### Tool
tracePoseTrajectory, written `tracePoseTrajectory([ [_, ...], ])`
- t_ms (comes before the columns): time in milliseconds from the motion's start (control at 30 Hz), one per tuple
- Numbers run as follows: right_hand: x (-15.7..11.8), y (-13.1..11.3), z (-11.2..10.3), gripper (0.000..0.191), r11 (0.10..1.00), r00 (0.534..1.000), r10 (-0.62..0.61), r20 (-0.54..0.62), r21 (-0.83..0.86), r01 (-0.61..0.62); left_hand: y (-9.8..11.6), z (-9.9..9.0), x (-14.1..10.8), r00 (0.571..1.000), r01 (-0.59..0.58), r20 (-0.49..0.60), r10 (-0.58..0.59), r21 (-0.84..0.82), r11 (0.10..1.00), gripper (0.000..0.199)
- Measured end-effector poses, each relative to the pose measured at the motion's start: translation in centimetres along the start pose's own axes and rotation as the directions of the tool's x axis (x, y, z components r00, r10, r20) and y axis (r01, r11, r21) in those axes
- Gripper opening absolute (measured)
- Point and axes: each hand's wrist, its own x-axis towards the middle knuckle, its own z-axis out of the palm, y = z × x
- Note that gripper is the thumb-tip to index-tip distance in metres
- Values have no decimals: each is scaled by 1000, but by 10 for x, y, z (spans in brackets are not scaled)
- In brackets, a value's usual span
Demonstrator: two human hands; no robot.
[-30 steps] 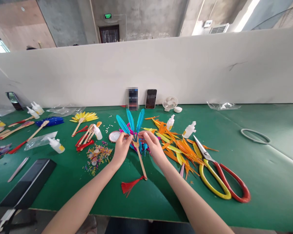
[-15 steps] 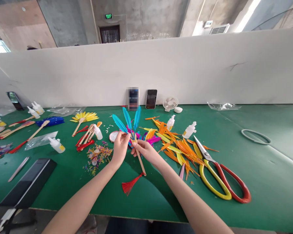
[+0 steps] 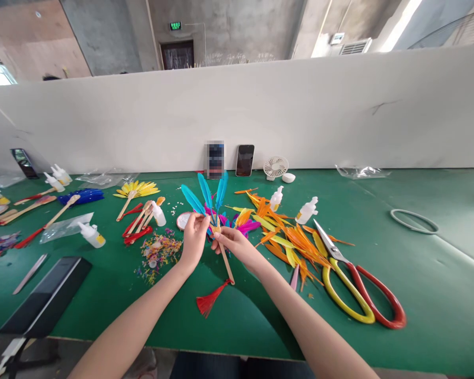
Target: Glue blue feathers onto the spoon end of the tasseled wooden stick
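Observation:
A small feather fan with a wooden handle (image 3: 226, 263) is held up in front of me, its red tassel (image 3: 212, 299) dangling at the lower end. Several blue feathers (image 3: 206, 192) spread upward from its head. My right hand (image 3: 237, 243) is closed round the upper part of the handle, thumb on top. With thumb and fingertips my left hand (image 3: 195, 236) pinches at the base of the blue feathers; the exact contact is partly hidden. Behind the hands lie magenta feathers (image 3: 248, 226) and a small round dish (image 3: 184, 220).
Orange and yellow feathers (image 3: 296, 242) lie to the right beside large scissors (image 3: 349, 273). Glue bottles (image 3: 91, 235) stand around the green table (image 3: 426, 295). On the left are a yellow fan (image 3: 138, 190), feather scraps (image 3: 158, 253) and a black box (image 3: 47, 295). Phones (image 3: 245, 160) lean against the white partition.
The fan and its tassel have shifted very slightly left. Both hands keep the same hold.

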Motion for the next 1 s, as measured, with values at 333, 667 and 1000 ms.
tracePoseTrajectory([
  [333, -3, -1, -1, 33, 999, 997, 39, 63, 35, -41, 2, -2, 0, 999, 25, -44, -25, 10, 1000, 14],
  [667, -4, 1, -1, 28, 998, 994, 54, 93, 38, -58, -3, -3, 4, 998, 18, -58, -17, 12, 1000, 15],
  [1000, -3, 4, -1, 30, 994, 984, 94, 149, 48, -103, -5, -5, 4, 998, 20, -62, -19, 17, 1000, 17],
])
